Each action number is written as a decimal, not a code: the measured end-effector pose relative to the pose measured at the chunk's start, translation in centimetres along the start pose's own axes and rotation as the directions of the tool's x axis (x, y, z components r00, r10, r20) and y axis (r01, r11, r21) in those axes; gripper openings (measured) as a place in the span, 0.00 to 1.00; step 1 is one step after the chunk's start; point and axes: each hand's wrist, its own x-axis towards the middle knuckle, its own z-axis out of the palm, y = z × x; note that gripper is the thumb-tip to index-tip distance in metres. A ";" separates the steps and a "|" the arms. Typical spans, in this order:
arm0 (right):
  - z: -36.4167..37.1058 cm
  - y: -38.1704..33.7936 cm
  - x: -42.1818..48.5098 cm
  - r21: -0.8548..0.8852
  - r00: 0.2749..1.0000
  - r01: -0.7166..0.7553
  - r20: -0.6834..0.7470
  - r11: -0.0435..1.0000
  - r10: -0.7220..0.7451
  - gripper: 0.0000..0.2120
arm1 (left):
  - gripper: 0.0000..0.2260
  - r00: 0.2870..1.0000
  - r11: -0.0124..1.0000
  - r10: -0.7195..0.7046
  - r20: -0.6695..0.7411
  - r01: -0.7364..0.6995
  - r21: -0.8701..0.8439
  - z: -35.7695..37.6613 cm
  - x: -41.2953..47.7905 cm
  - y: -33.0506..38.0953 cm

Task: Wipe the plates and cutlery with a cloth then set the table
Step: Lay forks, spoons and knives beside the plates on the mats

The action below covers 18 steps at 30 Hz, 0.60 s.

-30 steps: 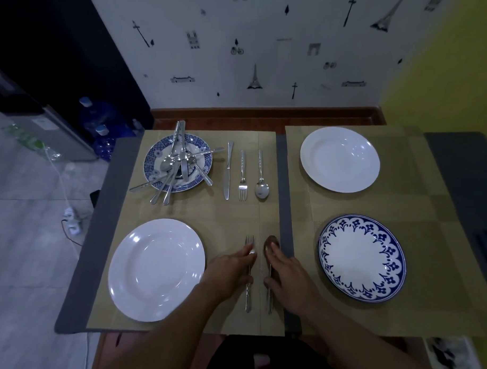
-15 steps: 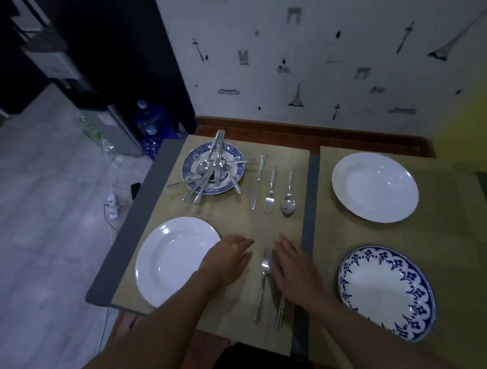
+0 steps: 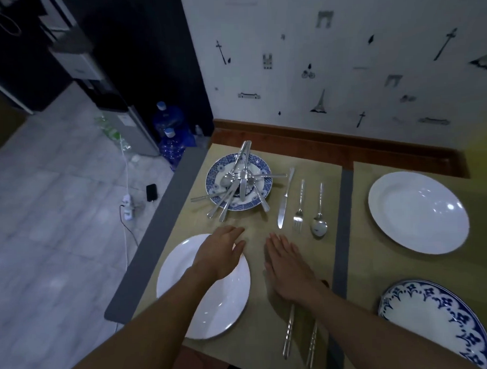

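Note:
My left hand [image 3: 221, 251] hovers flat, fingers relaxed, over the far right rim of the near white plate [image 3: 185, 302]. Beside it my right hand [image 3: 288, 268] lies flat with straight fingers above the heads of a fork [image 3: 288, 334] and a spoon [image 3: 312, 344], whose handles show below my wrist. Farther back a blue patterned plate [image 3: 217, 168] carries a heap of cutlery [image 3: 241, 181]. To its right lie a knife [image 3: 285, 198], a fork [image 3: 299, 207] and a spoon [image 3: 319, 212] in a row. No cloth is in sight.
On the right mat rest a white plate [image 3: 418, 211] at the back and a blue patterned plate [image 3: 440, 321] near me. A wooden ledge [image 3: 332, 142] and the wall bound the table's far side. Water bottles [image 3: 170, 131] and a power strip [image 3: 127, 207] are on the floor at left.
Both hands have lifted off the near fork and spoon and slid away from me toward the cutlery plate; the left now hangs over the white plate's rim. The view has swung left.

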 end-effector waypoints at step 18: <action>4.6 -2.1 5.4 -0.167 0.983 0.006 -0.180 0.986 -0.036 0.31 | 0.08 0.977 0.981 -0.141 -0.160 0.116 -0.155 -3.4 10.8 -6.2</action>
